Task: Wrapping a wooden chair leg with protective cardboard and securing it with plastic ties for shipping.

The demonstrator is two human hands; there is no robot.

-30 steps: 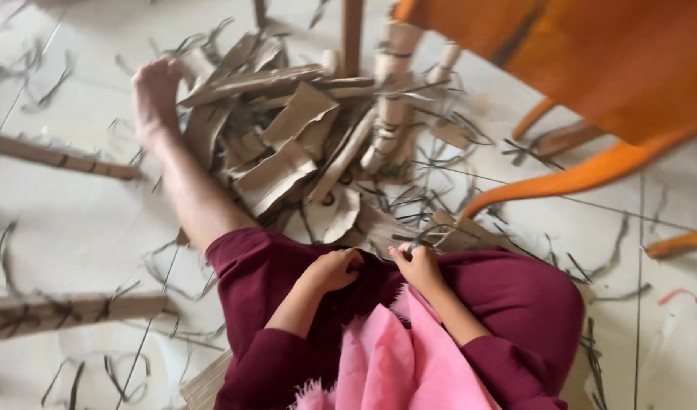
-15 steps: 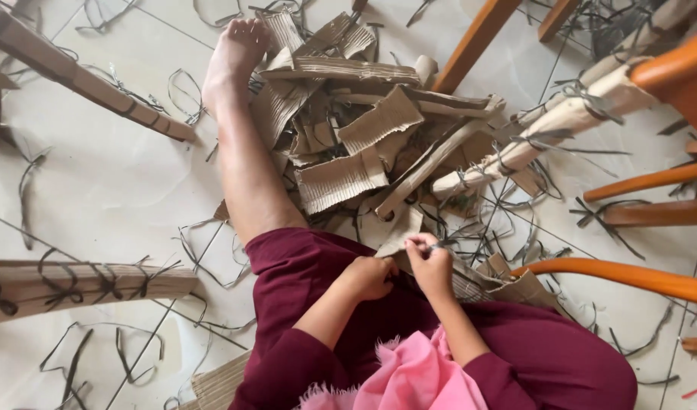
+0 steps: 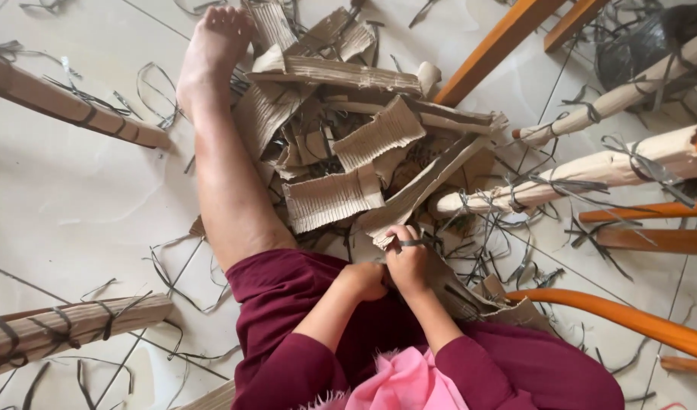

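I sit on a tiled floor with my bare left leg stretched out. My right hand is closed around a thin dark plastic strap beside a torn piece of corrugated cardboard. My left hand is curled into a fist right next to it, above my maroon-clad lap; what it holds is hidden. A pile of torn cardboard wrapping lies just beyond both hands.
Orange wooden chair legs cross the top right and another curves at the right. Cardboard-wrapped, strapped legs lie at left, lower left and right. Cut dark straps litter the floor. Pink cloth at the bottom.
The view has swung, so the chair legs sit further right. My hands stay together over my lap, and the right hand now pinches a strap at the cardboard's edge.
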